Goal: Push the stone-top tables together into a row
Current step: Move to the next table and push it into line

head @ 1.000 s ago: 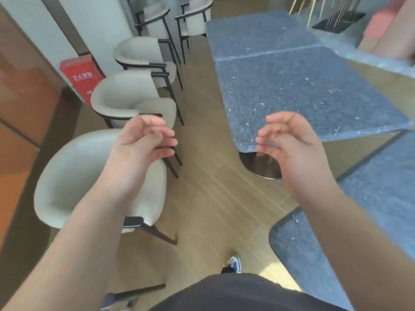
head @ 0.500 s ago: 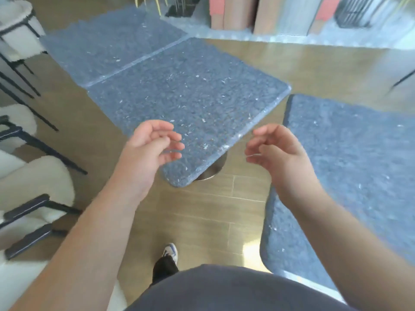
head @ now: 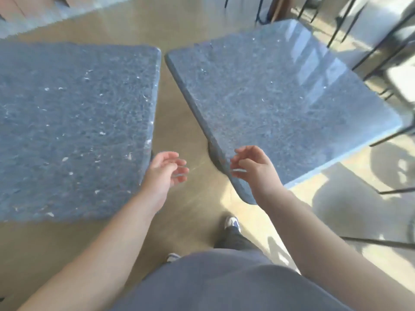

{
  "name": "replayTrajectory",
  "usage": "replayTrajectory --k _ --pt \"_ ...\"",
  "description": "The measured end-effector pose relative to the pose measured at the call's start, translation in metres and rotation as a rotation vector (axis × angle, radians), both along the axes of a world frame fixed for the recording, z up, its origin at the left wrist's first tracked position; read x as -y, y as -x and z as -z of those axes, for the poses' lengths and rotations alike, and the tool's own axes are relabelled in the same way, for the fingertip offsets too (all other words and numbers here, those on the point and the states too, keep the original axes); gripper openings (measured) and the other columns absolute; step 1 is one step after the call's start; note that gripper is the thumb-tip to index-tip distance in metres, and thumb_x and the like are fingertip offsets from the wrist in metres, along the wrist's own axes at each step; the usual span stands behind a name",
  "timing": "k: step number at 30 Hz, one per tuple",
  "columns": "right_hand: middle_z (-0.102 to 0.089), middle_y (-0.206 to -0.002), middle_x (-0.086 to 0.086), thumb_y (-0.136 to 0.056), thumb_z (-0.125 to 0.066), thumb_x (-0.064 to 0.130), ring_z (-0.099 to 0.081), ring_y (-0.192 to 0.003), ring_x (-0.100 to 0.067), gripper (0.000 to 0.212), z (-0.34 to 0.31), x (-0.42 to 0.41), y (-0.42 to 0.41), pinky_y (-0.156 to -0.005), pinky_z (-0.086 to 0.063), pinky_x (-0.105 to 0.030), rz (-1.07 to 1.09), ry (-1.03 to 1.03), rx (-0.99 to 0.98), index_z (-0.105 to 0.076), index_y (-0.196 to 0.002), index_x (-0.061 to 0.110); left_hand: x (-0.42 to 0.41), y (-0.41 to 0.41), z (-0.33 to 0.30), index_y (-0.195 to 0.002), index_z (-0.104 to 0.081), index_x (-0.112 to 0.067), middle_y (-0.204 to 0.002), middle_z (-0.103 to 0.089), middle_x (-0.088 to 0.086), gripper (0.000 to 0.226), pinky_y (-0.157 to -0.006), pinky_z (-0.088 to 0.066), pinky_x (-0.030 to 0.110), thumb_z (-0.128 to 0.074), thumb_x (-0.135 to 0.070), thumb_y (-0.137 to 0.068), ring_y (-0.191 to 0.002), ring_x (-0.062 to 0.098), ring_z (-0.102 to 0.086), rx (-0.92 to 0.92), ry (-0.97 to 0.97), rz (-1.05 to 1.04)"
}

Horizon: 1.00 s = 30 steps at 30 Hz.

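Note:
Two grey-blue stone-top tables fill the view. The left table (head: 74,129) lies square to me; the right table (head: 280,104) is turned at an angle, leaving a wedge-shaped gap of floor that narrows toward the far corners. My left hand (head: 165,170) hovers over the gap beside the left table's near right corner, fingers loosely curled and holding nothing. My right hand (head: 252,168) hangs over the right table's near left edge, fingers apart; whether it touches the edge is unclear.
Black chair legs (head: 381,55) and a pale seat stand at the far right behind the right table. More dark legs (head: 379,241) cross the sunlit floor at the lower right. My feet (head: 232,223) stand on the wooden floor in front of the gap.
My view has swung to the right: the row of white chairs has left the frame and the angled table now sits in front of me. Both hands stayed raised and empty.

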State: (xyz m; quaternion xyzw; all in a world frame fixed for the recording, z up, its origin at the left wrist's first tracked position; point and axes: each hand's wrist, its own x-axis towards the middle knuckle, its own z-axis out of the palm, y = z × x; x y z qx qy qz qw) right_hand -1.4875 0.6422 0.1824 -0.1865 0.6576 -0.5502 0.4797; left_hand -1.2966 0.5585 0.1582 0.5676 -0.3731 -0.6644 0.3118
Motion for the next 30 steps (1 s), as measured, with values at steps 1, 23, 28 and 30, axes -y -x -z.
replayTrajectory --k 1,23,28,30 --pt "-0.058 -0.083 -0.007 -0.09 -0.035 -0.015 -0.056 -0.073 -0.022 0.032 0.013 -0.011 0.012 -0.069 -0.045 -0.031 0.071 -0.052 0.031 -0.054 -0.106 0.005 -0.004 0.012 0.012 -0.109 -0.053 -0.008 -0.088 -0.063 0.01 0.025 -0.065 -0.053 0.035 -0.036 0.009 -0.1 -0.071 0.023 -0.062 0.028 -0.067 0.046" --pt "-0.061 -0.12 -0.006 -0.1 -0.058 0.032 -0.055 -0.119 -0.026 0.033 0.208 -0.077 0.159 -0.11 -0.041 -0.042 0.379 -0.507 0.742 -0.059 -0.127 0.013 -0.044 0.183 0.21 -0.133 -0.056 -0.014 -0.131 -0.067 0.007 0.041 -0.095 -0.055 0.037 -0.066 -0.031 -0.097 -0.118 0.022 -0.065 -0.034 -0.784 0.172" --pt "-0.06 -0.138 -0.011 -0.1 -0.057 0.036 -0.056 -0.127 -0.028 0.048 0.217 -0.057 0.148 -0.113 -0.039 -0.047 0.454 -0.286 0.887 -0.052 -0.138 0.009 -0.056 0.197 0.234 -0.13 -0.059 -0.013 -0.123 -0.073 0.007 0.043 -0.101 -0.054 0.043 -0.066 -0.038 -0.096 -0.11 0.023 -0.072 -0.136 -0.762 0.122" --pt "-0.06 -0.138 -0.014 -0.099 -0.059 0.032 -0.056 -0.128 -0.03 0.048 0.223 -0.052 0.139 -0.114 -0.038 -0.049 0.556 -0.237 0.843 -0.052 -0.139 0.005 -0.057 0.197 0.242 -0.129 -0.061 -0.012 -0.122 -0.073 0.008 0.045 -0.099 -0.054 0.042 -0.068 -0.04 -0.094 -0.11 0.023 -0.072 -0.152 -0.76 0.121"
